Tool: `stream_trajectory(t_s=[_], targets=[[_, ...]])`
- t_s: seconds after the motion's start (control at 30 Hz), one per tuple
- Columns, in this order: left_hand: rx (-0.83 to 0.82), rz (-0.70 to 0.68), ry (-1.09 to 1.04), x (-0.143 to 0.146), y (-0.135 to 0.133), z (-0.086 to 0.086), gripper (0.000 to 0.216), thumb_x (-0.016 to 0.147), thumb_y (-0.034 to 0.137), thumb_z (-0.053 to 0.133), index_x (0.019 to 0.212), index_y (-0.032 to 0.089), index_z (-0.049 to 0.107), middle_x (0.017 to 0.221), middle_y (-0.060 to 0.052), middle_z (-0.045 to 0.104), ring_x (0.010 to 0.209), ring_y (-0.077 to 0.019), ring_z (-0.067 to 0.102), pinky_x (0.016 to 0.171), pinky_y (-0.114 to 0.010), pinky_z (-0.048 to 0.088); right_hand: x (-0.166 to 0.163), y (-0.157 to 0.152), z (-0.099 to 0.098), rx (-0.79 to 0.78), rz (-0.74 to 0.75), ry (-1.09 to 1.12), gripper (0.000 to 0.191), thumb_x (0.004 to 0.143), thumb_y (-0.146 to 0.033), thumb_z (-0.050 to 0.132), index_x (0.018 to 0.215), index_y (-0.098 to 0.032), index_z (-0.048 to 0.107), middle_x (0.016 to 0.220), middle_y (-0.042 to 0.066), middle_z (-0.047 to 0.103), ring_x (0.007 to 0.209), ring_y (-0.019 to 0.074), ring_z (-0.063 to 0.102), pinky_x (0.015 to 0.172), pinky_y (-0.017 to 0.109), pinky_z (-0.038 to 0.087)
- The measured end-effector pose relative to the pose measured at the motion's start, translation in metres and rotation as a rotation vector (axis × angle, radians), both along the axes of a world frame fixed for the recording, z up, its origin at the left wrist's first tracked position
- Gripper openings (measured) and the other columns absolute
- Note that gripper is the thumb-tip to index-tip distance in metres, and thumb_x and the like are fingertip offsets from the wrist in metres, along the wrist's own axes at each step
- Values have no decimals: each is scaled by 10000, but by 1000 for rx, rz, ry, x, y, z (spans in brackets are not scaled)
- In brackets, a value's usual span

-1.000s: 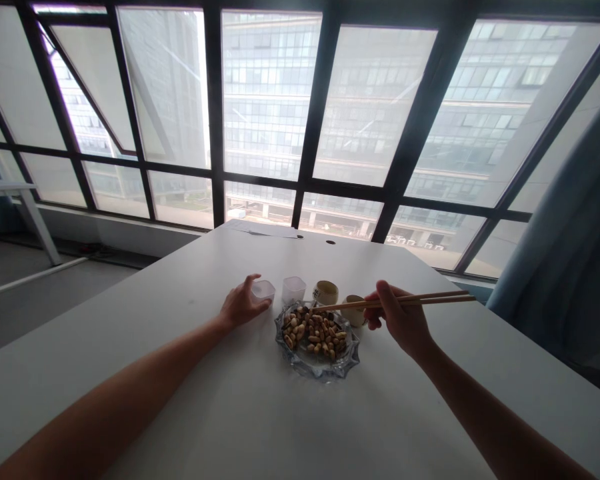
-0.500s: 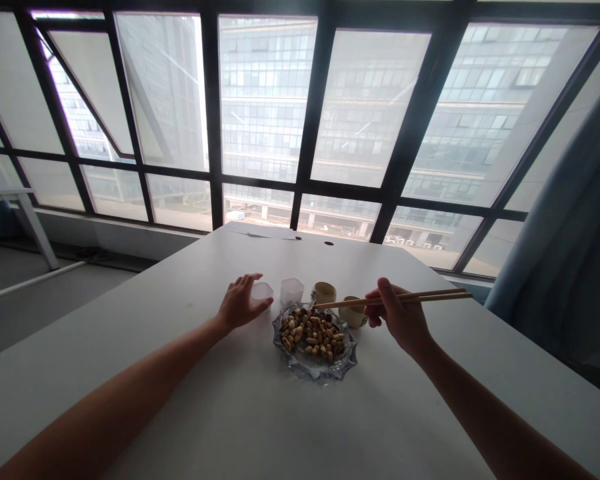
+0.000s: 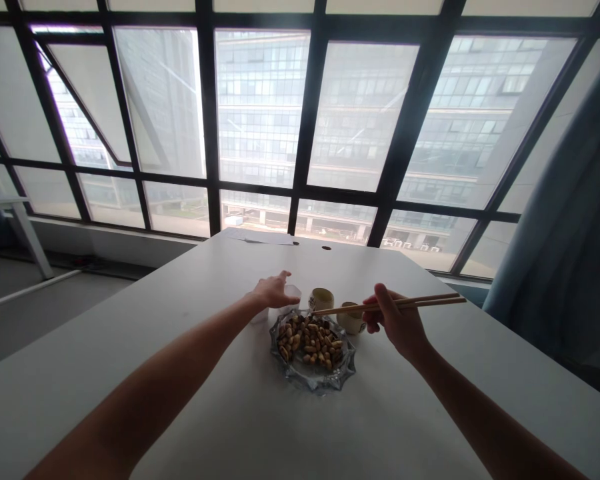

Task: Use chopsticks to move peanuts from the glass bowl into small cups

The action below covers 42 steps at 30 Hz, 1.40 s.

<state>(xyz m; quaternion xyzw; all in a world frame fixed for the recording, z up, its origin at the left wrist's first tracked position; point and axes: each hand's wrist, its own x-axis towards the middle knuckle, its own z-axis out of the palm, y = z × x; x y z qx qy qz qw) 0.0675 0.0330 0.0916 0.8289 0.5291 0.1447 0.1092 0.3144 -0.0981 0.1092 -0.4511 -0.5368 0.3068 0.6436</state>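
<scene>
A glass dish (image 3: 314, 377) full of peanuts (image 3: 308, 339) sits on the white table (image 3: 260, 427). My right hand (image 3: 397, 323) grips a pair of wooden chopsticks (image 3: 410, 303) whose tips reach over the dish's far rim. My left hand (image 3: 274, 292) lies over two small clear plastic cups, with its fingers around the right-hand cup (image 3: 292, 295); the left-hand cup (image 3: 260, 315) is mostly hidden under the wrist. Behind the dish stand two small ceramic cups, one (image 3: 323, 299) in the middle and one (image 3: 351, 320) next to my right hand.
Large dark-framed windows (image 3: 300, 120) fill the view behind the table. A sheet of paper (image 3: 260, 235) lies at the table's far edge. A blue curtain (image 3: 570, 253) hangs at the right, and another white table (image 3: 5, 203) stands at the far left.
My left hand has moved right, from the left-hand plastic cup to the right-hand one. The right hand with the chopsticks has hardly moved.
</scene>
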Motion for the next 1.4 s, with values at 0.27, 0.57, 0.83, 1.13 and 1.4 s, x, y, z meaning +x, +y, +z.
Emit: stream_trajectory(t_s=[0.27, 0.57, 0.83, 1.13, 1.4], targets=[[385, -243, -22, -5, 0, -13, 721, 745, 342, 757, 1377, 210, 435, 1258, -116, 662, 1138, -296, 621, 984, -441, 464, 0, -2, 2, 92, -69, 19, 581, 723, -720, 689, 639, -147, 645, 438, 31, 619, 291, 135, 529, 296, 231, 385], [442, -289, -87, -5, -11, -11, 742, 753, 378, 767, 1395, 241, 421, 1296, -100, 643, 1142, -296, 613, 1017, -472, 431, -20, 4, -13, 259, -172, -98, 475, 886, -625, 573, 711, -191, 652, 510, 21, 645, 369, 148, 574, 373, 267, 467], [422, -249, -118, -6, -5, -17, 766, 736, 432, 761, 1383, 213, 412, 1251, -120, 674, 1141, -313, 634, 1016, -481, 439, -35, 55, -27, 254, -11, -377, 475, 898, -580, 594, 634, -188, 635, 535, 27, 654, 475, 152, 602, 517, 278, 500], [230, -158, 14, -4, 2, -6, 811, 746, 482, 729, 1414, 168, 393, 1117, -135, 727, 1063, -334, 681, 938, -441, 488, -4, 2, -10, 47, 48, -160, 595, 798, -724, 596, 560, -179, 608, 339, -7, 516, 275, 101, 452, 302, 202, 339], [237, -162, 29, -14, -6, -5, 690, 808, 564, 642, 1370, 205, 463, 1266, -143, 667, 1170, -332, 625, 1000, -482, 456, -1, -19, -37, -103, 131, -226, 576, 749, -737, 638, 604, -180, 624, 416, 6, 586, 329, 124, 527, 326, 219, 417]])
